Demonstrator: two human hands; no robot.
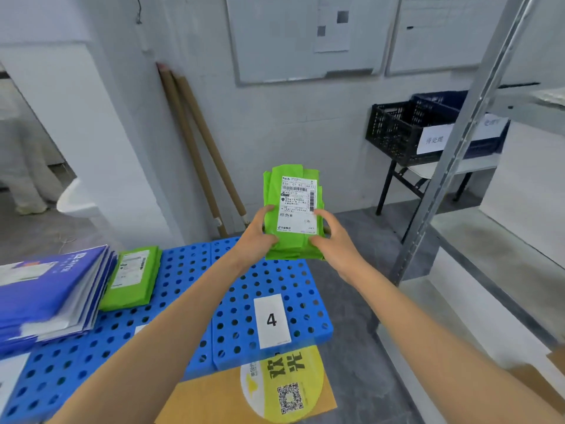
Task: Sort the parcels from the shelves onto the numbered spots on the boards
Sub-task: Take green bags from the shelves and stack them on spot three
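Green plastic mailer parcel (293, 212) with a white shipping label: held in the air near frame centre, upright, label facing the camera. Left hand (256, 237) grips the lower left edge, thumb on front, fingers curled behind. Right hand (333, 237) has the same grip on the lower right edge. Both hands are closed round it.

Parcel is over the far edge of the blue perforated plastic board (189, 270). White card marked "4" (272, 321) lies on the board at 6 o'clock from the parcel.

Around:
- 8 o'clock: second green parcel (134, 278) flat on the board, just beside a stack of blue-and-white flat mailers (46, 298).
- 11 o'clock: two brown cardboard tubes (195, 142) leaning on the wall.
- 2 o'clock: black mesh crate (394, 133) and blue crate (440, 102) on a black-legged bench (428, 169).
- 3 o'clock: grey metal shelf upright (458, 142), running down near the right forearm.
- 6 o'clock, past the card: brown cardboard sheet (195, 399) with a round yellow QR sticker (284, 384); the board's near edge overlaps it.
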